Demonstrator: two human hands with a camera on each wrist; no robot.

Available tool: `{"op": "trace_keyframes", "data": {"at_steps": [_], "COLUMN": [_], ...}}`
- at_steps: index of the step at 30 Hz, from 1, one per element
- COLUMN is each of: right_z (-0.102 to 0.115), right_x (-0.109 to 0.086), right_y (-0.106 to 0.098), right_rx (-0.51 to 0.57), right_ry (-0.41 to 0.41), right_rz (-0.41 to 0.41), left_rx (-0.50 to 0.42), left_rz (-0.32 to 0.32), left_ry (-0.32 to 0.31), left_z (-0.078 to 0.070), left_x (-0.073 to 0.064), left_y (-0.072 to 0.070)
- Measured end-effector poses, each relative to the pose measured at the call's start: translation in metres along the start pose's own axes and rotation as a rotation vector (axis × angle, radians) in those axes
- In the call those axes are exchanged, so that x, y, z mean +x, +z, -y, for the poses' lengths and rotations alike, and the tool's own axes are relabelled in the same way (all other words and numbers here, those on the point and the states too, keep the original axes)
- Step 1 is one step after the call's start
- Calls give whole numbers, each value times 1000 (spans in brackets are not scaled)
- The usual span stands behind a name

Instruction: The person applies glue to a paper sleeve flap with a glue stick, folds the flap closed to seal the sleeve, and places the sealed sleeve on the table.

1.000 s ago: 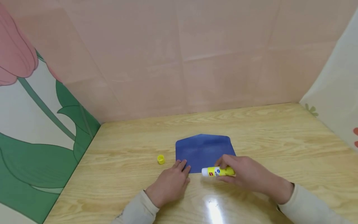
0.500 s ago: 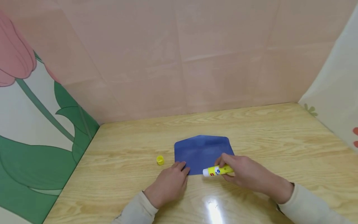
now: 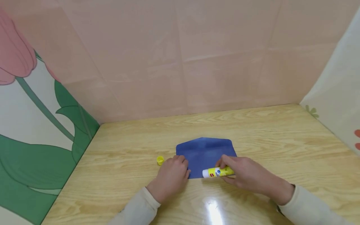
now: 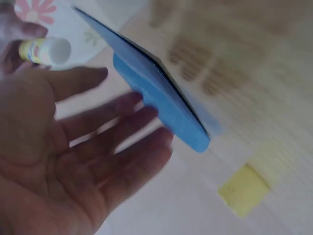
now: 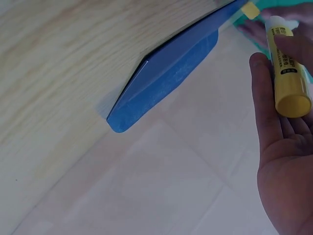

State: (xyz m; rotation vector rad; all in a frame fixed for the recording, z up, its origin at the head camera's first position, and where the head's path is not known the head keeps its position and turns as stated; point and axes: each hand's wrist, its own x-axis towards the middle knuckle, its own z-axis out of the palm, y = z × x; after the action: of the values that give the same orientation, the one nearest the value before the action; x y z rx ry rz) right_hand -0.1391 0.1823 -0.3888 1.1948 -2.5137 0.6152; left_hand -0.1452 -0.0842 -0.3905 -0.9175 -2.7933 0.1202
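A blue envelope [image 3: 206, 156] lies on the wooden table, its flap unfolded at the far side. My left hand [image 3: 172, 176] is over its near left corner; in the left wrist view the fingers [image 4: 132, 166] are spread and loosely bent, tips close to the flap edge. My right hand [image 3: 248, 173] pinches a yellow and white glue stick [image 3: 217, 172] between thumb and fingers. The stick lies sideways over the envelope's near edge, white end pointing left. Its yellow base [image 5: 293, 105] shows in the right wrist view. Left of the envelope sits a yellow cap [image 3: 160, 160].
The wood-grain table [image 3: 281, 140] meets a pink sheet [image 3: 225, 56] at the back. Flower-patterned sheets stand at the left [image 3: 42, 125] and right [image 3: 332, 93]. A bright light reflection shows on the table in front of the hands.
My left hand has moved slightly forward and covers more of the envelope's left side, its fingers more bent. The envelope has shifted a little nearer. My right hand still holds the glue stick.
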Motion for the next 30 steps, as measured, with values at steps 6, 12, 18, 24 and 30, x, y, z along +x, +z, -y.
{"op": "trace_keyframes", "data": {"at_steps": [6,12,18,24,30], "right_z": [2,0,-2,0,0], "right_x": [-1,0,-1,-1,-1], "right_y": [2,4,0,0,-1], "right_rx": [26,4,-9,-16,-11], "right_ry": [23,16,31,28,30], "right_rz": [39,12,26,28,43], "left_rx": [73,-37,-131,-156,-148], "left_rz": [47,245,296,262,222], "left_ry": [-108,-185,-196,-190,-189], "left_z": [7,7,7,8,7], "left_x": [16,21,24,24,25], "left_y": [5,6,4,3,5]}}
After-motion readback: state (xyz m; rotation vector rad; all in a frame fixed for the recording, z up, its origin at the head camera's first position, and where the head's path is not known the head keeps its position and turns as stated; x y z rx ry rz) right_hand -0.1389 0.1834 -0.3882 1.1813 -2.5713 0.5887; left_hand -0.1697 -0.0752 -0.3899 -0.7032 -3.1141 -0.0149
